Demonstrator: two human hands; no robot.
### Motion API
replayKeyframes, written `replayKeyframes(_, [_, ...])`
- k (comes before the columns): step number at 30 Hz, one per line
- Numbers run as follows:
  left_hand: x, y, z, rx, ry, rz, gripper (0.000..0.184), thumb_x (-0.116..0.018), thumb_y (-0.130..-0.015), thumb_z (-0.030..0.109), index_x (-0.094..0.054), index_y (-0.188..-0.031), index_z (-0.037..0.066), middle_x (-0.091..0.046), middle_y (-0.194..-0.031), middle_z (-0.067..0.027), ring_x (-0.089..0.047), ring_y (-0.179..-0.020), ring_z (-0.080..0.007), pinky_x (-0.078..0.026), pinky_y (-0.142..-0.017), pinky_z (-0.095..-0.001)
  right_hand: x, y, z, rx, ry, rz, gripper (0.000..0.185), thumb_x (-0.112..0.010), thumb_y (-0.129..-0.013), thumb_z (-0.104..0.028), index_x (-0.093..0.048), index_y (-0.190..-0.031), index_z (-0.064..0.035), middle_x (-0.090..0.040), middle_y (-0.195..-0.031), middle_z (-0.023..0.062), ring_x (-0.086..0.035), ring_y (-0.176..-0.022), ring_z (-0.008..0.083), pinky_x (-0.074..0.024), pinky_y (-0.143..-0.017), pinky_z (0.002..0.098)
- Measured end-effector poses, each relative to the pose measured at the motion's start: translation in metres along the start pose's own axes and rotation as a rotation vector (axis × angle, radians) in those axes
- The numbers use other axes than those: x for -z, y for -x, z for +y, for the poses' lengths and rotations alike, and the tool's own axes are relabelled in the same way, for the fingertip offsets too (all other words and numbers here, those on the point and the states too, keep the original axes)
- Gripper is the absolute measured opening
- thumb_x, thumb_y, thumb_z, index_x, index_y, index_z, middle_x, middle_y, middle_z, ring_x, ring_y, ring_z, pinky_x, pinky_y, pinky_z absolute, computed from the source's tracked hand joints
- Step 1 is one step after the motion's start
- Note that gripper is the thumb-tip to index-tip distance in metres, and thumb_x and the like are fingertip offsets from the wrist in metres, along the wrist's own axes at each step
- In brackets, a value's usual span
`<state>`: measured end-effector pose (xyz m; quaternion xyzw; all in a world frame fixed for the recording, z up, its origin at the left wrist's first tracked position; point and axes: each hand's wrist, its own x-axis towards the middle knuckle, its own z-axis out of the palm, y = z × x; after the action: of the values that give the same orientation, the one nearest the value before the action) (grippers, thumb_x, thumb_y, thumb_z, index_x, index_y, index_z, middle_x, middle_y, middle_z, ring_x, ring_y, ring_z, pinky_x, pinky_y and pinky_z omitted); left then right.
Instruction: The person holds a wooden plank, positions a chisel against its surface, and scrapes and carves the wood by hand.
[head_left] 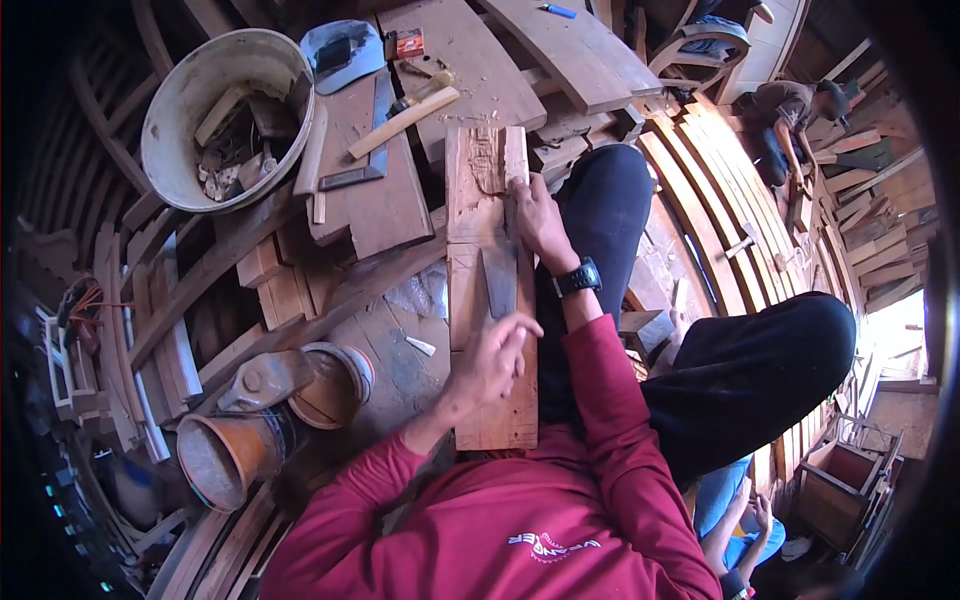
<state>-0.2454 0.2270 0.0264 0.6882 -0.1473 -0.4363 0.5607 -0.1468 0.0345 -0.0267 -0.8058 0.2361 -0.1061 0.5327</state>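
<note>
A long wooden block (497, 405) lies lengthwise in front of me, between my chest and the planks beyond. Its far end has a rough carved recess (485, 165) with chips in it. My right hand (542, 222), a watch on its wrist, grips the block's right edge near that end. On the middle of the block is a dark, tapered flat piece (497, 280); I cannot tell exactly what it is. My left hand (488, 362) is just below that piece, over the block, fingers apart and partly bent, with nothing visible in them.
A metal square (377, 130) and a wood strip (403, 123) lie on boards beyond, near a cap (343, 55). A white bucket (160, 130) holds scraps. Orange containers (215, 460) stand left. A hammer (740, 242) lies on long timbers. Two other people are at right.
</note>
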Motion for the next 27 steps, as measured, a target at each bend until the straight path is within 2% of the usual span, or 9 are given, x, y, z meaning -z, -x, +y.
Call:
replayKeyframes(6, [0.004, -0.011, 0.009, -0.009, -0.031, 0.003, 0.032, -0.035, -0.108, 0.023, -0.061, -0.117, 0.007, -0.055, -0.064, -0.0032, -0.051, -0.042, -0.0081, -0.042, -0.04, -0.0233, 0.0, -0.002, 0.002, -0.021, -0.021, -0.017, 0.049, -0.035, -0.105, -0.044, -0.048, -0.12, 0.0013, -0.063, -0.106, 0.0366, -0.057, -0.108, 0.0549, -0.0441, -0.092, 0.054])
replayKeyframes(9, [0.004, -0.014, 0.006, -0.072, -0.144, 0.095, 0.031, -0.036, -0.108, 0.024, -0.061, -0.118, 0.007, -0.056, -0.062, -0.0035, -0.053, -0.042, -0.0092, -0.044, -0.04, -0.0244, 0.0, -0.002, 0.006, -0.027, -0.027, -0.026, 0.05, -0.036, -0.105, -0.043, -0.047, -0.123, 0.0013, -0.063, -0.108, 0.0361, -0.058, -0.109, 0.053, -0.0443, -0.093, 0.0532])
replayKeyframes(14, [0.001, 0.001, -0.001, 0.005, -0.094, -0.011, 0.035, -0.034, -0.109, 0.027, -0.061, -0.118, 0.006, -0.055, -0.06, -0.0031, -0.053, -0.042, -0.0093, -0.044, -0.041, -0.0246, -0.002, -0.001, 0.007, 0.043, -0.034, 0.009, 0.047, -0.037, -0.106, -0.041, -0.047, -0.122, 0.0017, -0.063, -0.107, 0.0368, -0.058, -0.108, 0.0541, -0.044, -0.092, 0.054])
replayKeyframes(16, [0.01, -0.011, 0.01, -0.075, -0.099, 0.046, 0.034, -0.035, -0.108, 0.026, -0.061, -0.118, 0.006, -0.053, -0.061, -0.0026, -0.052, -0.042, -0.0091, -0.044, -0.041, -0.0248, 0.001, -0.002, 0.005, -0.064, -0.01, -0.03, 0.046, -0.039, -0.106, -0.041, -0.053, -0.119, 0.0002, -0.066, -0.107, 0.0284, -0.061, -0.106, 0.047, -0.0465, -0.092, 0.0451])
replayKeyframes(18, [0.012, -0.015, 0.014, -0.065, -0.112, 0.101, 0.032, -0.036, -0.107, 0.022, -0.063, -0.116, 0.007, -0.058, -0.059, -0.0039, -0.057, -0.043, -0.011, -0.046, -0.041, -0.0284, 0.0, -0.002, 0.004, -0.072, 0.009, -0.024, 0.046, -0.039, -0.106, -0.041, -0.054, -0.119, 0.0002, -0.065, -0.107, 0.0293, -0.061, -0.106, 0.047, -0.0465, -0.091, 0.0456])
replayKeyframes(22, [0.011, -0.006, -0.004, -0.037, -0.078, 0.031, 0.036, -0.036, -0.108, 0.03, -0.062, -0.118, 0.008, -0.051, -0.06, -0.0008, -0.047, -0.041, -0.0078, -0.039, -0.04, -0.0235, -0.005, -0.005, 0.009, 0.044, -0.016, 0.082, 0.045, -0.039, -0.105, -0.04, -0.054, -0.116, 0.0009, -0.065, -0.104, 0.0287, -0.062, -0.103, 0.0463, -0.0462, -0.089, 0.0471])
replayKeyframes(24, [0.017, -0.012, -0.009, -0.169, -0.138, 0.045, 0.037, -0.035, -0.108, 0.031, -0.062, -0.117, 0.008, -0.049, -0.059, -0.0002, -0.045, -0.04, -0.0074, -0.038, -0.04, -0.0243, -0.004, -0.004, 0.009, -0.013, -0.008, 0.049, 0.045, -0.039, -0.105, -0.041, -0.054, -0.116, 0.0009, -0.065, -0.104, 0.0286, -0.062, -0.104, 0.0457, -0.0462, -0.09, 0.047])
replayKeyframes(25, [0.023, -0.017, 0.002, -0.184, -0.161, 0.037, 0.035, -0.037, -0.107, 0.03, -0.062, -0.117, 0.007, -0.049, -0.062, 0.0005, -0.047, -0.047, -0.0072, -0.04, -0.045, -0.0251, 0.001, -0.002, 0.006, -0.022, -0.039, -0.038, 0.047, -0.038, -0.105, -0.04, -0.048, -0.124, 0.0019, -0.061, -0.112, 0.0384, -0.055, -0.112, 0.0545, -0.0441, -0.094, 0.0538])
replayKeyframes(27, [0.023, -0.019, -0.003, -0.205, -0.209, 0.088, 0.033, -0.039, -0.107, 0.028, -0.062, -0.118, 0.008, -0.049, -0.065, 0.0009, -0.048, -0.052, -0.007, -0.041, -0.05, -0.0256, 0.001, 0.0, 0.003, -0.036, -0.04, -0.042, 0.048, -0.039, -0.105, -0.041, -0.048, -0.123, 0.0018, -0.061, -0.111, 0.0383, -0.056, -0.112, 0.054, -0.0438, -0.095, 0.0538])
